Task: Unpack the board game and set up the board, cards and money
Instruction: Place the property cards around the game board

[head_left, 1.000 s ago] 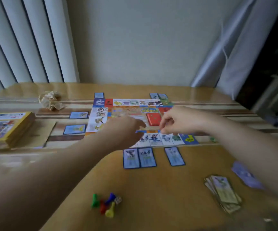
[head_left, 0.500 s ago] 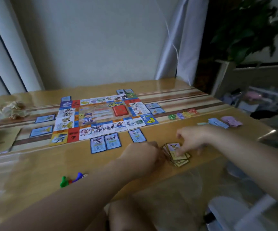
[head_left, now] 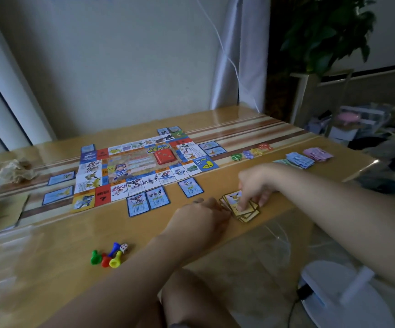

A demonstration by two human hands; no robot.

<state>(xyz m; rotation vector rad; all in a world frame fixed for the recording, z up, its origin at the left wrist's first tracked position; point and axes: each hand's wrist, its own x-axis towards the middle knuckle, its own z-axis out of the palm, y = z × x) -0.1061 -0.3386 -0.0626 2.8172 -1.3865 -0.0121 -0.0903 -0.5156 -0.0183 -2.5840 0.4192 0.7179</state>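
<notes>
Near the front edge of the glossy wooden worktop (head_left: 215, 235) lies a loosely fanned stack of yellow-bordered cards (head_left: 245, 213), and both hands are at it. The right hand (head_left: 254, 184) comes in from the right, its fingers bent down onto the top card and pinching at the stack. The left hand (head_left: 200, 217) sits just beside the stack's left edge with its fingers curled away from me; I cannot tell whether it holds any card. Beyond them the colourful paper game board (head_left: 139, 168) lies flat, with a red card deck (head_left: 165, 157) on its middle. Three blue-bordered cards (head_left: 157, 197) lie face up along its near side, and more of them sit at its left, far and right edges. To the right of the board, small coloured tokens (head_left: 251, 153) lie in a row, and past them are piles of paper money (head_left: 301, 159) in blue, pink and green. Closer to me on the left, four plastic pawns (head_left: 109, 258) in green, red, yellow and blue huddle with a white die (head_left: 123, 247). A crumpled wad of pale paper (head_left: 14, 170) rests at the far left.
</notes>
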